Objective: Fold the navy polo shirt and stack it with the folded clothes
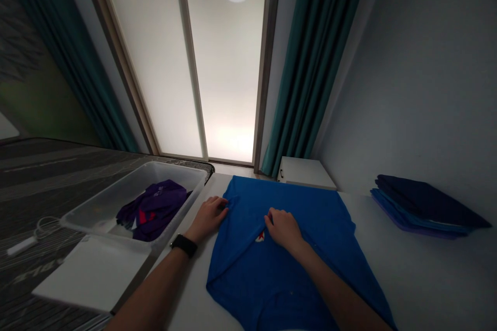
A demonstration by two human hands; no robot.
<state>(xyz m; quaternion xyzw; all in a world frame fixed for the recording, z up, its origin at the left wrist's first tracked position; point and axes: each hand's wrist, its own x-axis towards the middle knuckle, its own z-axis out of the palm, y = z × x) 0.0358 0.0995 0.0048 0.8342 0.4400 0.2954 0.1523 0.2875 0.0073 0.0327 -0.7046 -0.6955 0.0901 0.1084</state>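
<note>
A blue T-shirt [267, 274] lies spread on the white table in front of me, with a small red and white print near its middle. My left hand [209, 218], a black watch on its wrist, pinches the shirt's left edge between thumb and fingers. Over the middle of the shirt, my right hand [284, 227] is closed on a pinch of the cloth beside the print. A slanting ridge of fabric runs from the right hand down to the lower left. The shirt's neckline is toward me, partly cut off by the lower frame edge.
A clear plastic bin [108, 196] with purple clothing [161, 209] stands on the left beside a white board [93, 271]. Folded dark and blue clothes [425, 207] are stacked on the table [430, 284] at right. A white cabinet [305, 171] stands behind the table.
</note>
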